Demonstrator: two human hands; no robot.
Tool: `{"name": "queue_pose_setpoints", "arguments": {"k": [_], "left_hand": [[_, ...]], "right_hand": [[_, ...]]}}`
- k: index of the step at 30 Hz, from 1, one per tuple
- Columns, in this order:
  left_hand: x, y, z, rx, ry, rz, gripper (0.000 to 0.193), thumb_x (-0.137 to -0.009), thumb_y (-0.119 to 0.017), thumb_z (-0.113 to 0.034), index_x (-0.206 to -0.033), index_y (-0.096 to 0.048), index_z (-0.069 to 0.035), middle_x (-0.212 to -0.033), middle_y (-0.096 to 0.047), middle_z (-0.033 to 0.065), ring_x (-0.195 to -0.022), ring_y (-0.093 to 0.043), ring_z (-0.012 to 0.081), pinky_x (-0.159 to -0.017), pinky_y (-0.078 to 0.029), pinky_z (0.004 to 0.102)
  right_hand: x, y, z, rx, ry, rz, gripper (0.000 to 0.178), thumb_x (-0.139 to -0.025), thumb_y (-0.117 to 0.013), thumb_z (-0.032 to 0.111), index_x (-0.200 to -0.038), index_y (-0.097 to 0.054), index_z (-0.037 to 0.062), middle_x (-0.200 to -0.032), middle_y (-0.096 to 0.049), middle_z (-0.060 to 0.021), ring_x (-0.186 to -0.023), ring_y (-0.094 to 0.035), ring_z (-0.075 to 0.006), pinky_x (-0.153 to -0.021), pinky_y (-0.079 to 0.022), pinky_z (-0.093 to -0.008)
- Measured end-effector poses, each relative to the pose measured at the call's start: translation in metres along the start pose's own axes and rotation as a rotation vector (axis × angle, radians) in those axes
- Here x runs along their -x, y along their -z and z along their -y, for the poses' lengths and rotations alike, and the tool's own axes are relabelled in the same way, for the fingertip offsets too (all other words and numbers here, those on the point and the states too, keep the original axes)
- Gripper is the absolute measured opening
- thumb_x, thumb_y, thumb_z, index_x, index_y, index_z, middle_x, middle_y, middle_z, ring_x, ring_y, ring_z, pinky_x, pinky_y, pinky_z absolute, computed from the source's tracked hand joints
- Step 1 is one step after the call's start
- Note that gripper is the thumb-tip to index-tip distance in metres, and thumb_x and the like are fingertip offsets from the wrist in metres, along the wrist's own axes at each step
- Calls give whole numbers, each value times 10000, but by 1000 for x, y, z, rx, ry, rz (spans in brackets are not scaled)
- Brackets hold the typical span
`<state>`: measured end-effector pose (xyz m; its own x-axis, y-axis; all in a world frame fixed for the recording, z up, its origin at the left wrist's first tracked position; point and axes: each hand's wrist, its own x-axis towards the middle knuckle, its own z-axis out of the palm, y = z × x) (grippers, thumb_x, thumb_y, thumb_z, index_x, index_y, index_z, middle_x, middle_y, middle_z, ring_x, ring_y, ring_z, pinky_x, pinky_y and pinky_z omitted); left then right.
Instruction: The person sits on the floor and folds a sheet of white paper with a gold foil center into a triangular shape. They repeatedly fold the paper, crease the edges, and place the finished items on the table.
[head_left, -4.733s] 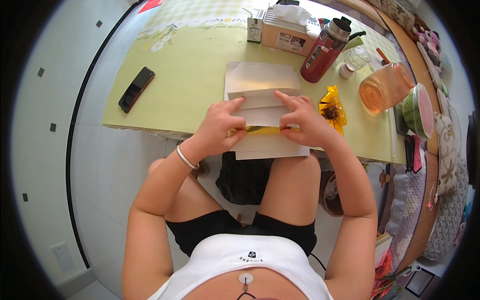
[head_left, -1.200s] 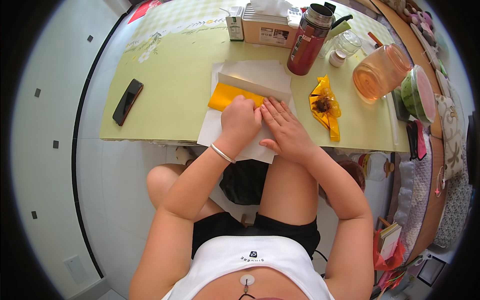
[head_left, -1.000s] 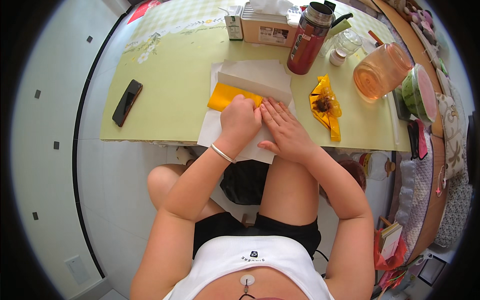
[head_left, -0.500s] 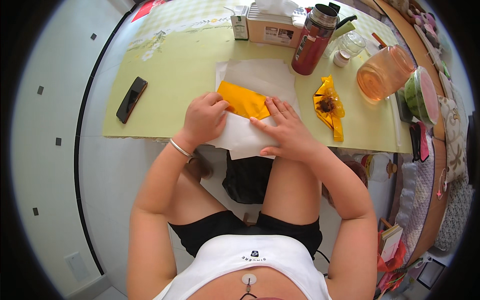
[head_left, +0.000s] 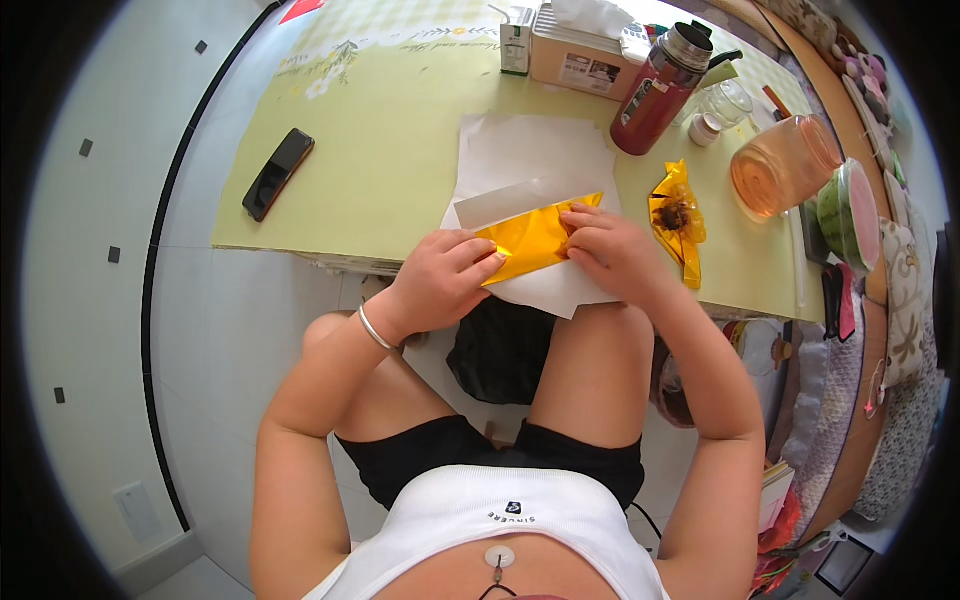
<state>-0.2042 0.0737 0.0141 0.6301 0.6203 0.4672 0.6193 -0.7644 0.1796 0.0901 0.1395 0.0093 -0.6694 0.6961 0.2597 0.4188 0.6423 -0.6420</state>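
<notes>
A shiny yellow-orange sheet [head_left: 533, 240] lies folded on a white paper sheet [head_left: 530, 160] at the near edge of a pale green table [head_left: 380, 150]. My left hand [head_left: 440, 280] pinches the sheet's lower left end. My right hand [head_left: 605, 245] grips its right end with the fingertips on the fold. A white flap of the paper stands up just behind the yellow sheet.
A second yellow wrap with a dark dried flower [head_left: 675, 215] lies to the right. Behind are a red flask [head_left: 655, 90], a tissue box [head_left: 580, 55], a small carton [head_left: 516, 40], a glass jar [head_left: 785, 165] and a cut watermelon [head_left: 850, 215]. A black phone [head_left: 278, 173] lies left.
The yellow sheet has gone from lying flat under both pressing hands to being lifted and held at both ends. My left hand moved left, then back onto the sheet's end.
</notes>
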Motion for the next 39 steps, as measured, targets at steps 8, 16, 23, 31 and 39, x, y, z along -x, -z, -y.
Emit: {"name": "queue_pose_setpoints", "arguments": {"k": [8,16,23,31,39], "left_hand": [[6,0,11,200,59,7,407,-730,-776,-76,-1128,-725,-140,-1115,-666,78,-971,-643,279,-850,-514,396],[5,8,18,-31,-41,57,313,-844,-684,-116,-1141,-732,-200,-1268,-681,11,-1154,-622,224,-1085,-396,439],[19,1,21,-174,-181,10,210,-865,-691,-112,-1070,-731,-139,-1167,-724,17,-1096,-677,217,-990,-485,414],[3,8,40,512,241,46,134,-818,-766,-81,-946,-731,-60,-976,-754,72,-968,-697,255,-844,-522,361],[-24,26,48,941,561,242,272,-863,-793,-173,-1058,-710,-2,-933,-738,89,-894,-679,151,-804,-535,308]], "right_hand": [[2,-48,35,341,53,-151,248,-810,-779,236,-1020,-688,141,-1350,-611,-198,-1290,-525,-492,-1077,-388,-650],[6,-61,41,405,69,-137,400,-807,-794,279,-1200,-719,286,-1445,-565,-152,-1363,-468,-482,-1089,-282,-740],[10,-54,37,379,56,-23,424,-838,-771,296,-1256,-698,318,-1506,-519,-132,-1436,-390,-454,-1145,-201,-718],[2,-57,39,174,-87,-123,197,-856,-773,300,-987,-719,164,-1423,-600,-119,-1403,-435,-458,-1130,-185,-744],[-12,-81,57,259,-200,-352,141,-824,-754,191,-824,-647,99,-1254,-666,-94,-1316,-523,-435,-1069,-252,-775]]}}
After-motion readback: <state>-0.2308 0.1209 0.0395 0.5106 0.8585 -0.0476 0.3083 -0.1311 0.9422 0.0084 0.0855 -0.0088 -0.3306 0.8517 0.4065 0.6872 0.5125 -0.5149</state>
